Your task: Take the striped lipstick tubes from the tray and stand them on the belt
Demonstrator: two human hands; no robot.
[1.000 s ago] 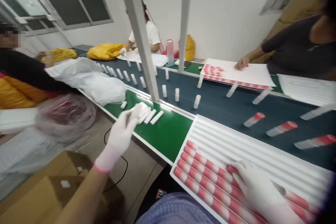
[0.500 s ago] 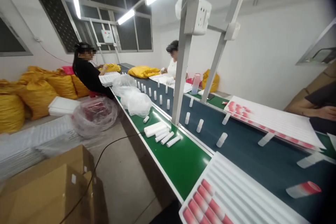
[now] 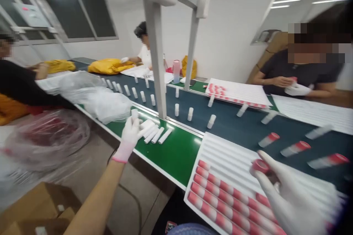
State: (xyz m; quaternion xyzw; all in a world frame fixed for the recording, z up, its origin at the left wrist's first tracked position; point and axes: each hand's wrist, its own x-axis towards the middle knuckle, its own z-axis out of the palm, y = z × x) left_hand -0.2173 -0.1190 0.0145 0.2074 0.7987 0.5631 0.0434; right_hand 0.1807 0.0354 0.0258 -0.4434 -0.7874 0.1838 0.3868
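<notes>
My left hand [image 3: 131, 134], in a white glove, is at the near edge of the green tabletop, its fingers closed around a short white tube [image 3: 134, 113]. More white tubes [image 3: 157, 134] lie right beside those fingers. Over the ridged white tray [image 3: 231, 150], my gloved right hand [image 3: 286, 187] grips a tube with a red end [image 3: 260, 166] between thumb and fingers. Rows of red-and-white tubes [image 3: 220, 194] fill the near part of that tray, partly hidden by my right hand.
A dark conveyor belt [image 3: 198, 125] carries upright white tubes and several red-topped ones. A metal post [image 3: 157, 62] rises at its edge. Clear plastic bags [image 3: 107, 104] lie on the left. Across the belt, a co-worker [image 3: 300, 69] holds a red piece behind another tray [image 3: 242, 93].
My view has swung right and down. Both my hands have come into view, each with a tube. More of the filled tray and the co-worker opposite now show.
</notes>
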